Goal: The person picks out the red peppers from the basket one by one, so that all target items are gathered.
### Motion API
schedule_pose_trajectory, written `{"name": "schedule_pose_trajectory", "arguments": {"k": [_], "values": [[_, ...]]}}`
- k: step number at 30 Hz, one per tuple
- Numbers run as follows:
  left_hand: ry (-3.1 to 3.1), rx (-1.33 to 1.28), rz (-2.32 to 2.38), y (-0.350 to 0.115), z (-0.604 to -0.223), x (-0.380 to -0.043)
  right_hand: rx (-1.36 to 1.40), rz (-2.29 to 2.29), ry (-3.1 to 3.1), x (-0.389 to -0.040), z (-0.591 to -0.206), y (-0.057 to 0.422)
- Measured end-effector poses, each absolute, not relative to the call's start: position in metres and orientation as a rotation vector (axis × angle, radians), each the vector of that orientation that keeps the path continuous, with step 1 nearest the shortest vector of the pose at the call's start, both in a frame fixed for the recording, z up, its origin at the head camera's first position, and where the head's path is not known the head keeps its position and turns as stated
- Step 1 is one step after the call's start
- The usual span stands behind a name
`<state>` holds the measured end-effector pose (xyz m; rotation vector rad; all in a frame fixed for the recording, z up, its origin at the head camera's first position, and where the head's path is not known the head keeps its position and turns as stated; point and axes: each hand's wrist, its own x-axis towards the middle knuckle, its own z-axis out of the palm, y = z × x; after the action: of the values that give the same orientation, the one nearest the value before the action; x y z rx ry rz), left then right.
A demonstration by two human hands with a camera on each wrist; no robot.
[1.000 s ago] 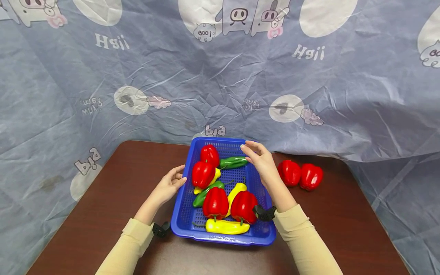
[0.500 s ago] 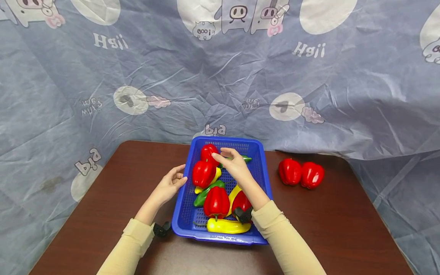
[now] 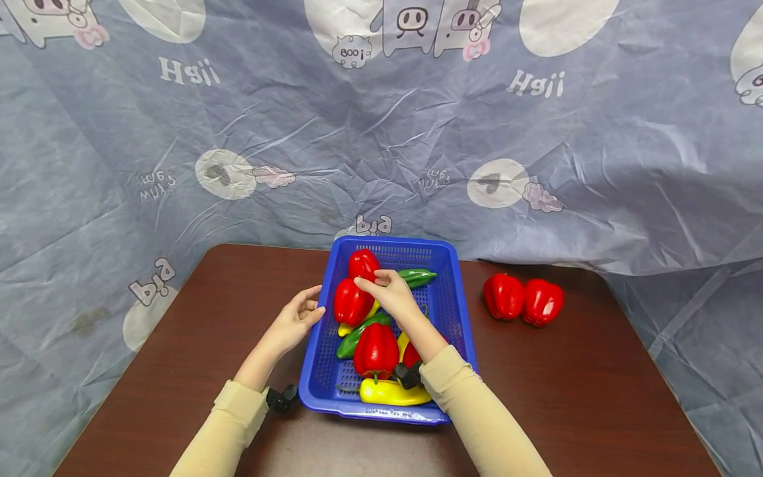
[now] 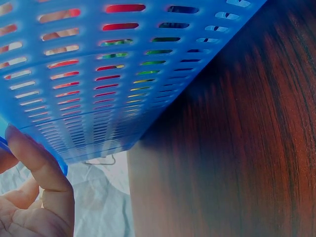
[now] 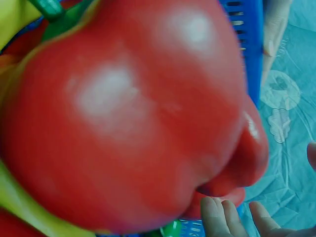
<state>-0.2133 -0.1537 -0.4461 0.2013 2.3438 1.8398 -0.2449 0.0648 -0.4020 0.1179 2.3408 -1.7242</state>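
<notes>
My left hand point(image 3: 296, 317) grips the left rim of a blue perforated basket point(image 3: 396, 415). In the left wrist view, its curled fingers point(image 4: 42, 168) are at that rim, beside the slotted wall. Over the basket, my right hand point(image 3: 391, 293) has thumb and fingers spread, close to a red bell pepper point(image 3: 352, 303) on the left side. Behind that lies another red bell pepper point(image 3: 360, 262). A red bell pepper point(image 5: 123, 123) fills most of the right wrist view, with extended fingertips point(image 5: 212, 217) beyond it. The right forearm partly hides a red bell pepper at front right.
Also in the basket are green peppers point(image 3: 419, 277), a yellow pepper point(image 3: 390, 393) and a red bell pepper point(image 3: 375, 351). Outside, two red bell peppers point(image 3: 503, 297) rest on the brown table point(image 3: 572, 391). A printed grey-blue cloth point(image 3: 357, 132) hangs around the table.
My right hand has moved left from the basket's back right corner, over the green pepper, to near the left red bell peppers. The left hand stays at the rim.
</notes>
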Motion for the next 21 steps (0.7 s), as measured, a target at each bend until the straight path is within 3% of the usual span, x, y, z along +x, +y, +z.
{"name": "schedule_pose_trajectory", "arguments": {"k": [21], "values": [[2.356,0.177,1.834,-0.152,-0.447,-0.213,0.237,-1.612,2.264,-0.246,-0.419,0.058]]}}
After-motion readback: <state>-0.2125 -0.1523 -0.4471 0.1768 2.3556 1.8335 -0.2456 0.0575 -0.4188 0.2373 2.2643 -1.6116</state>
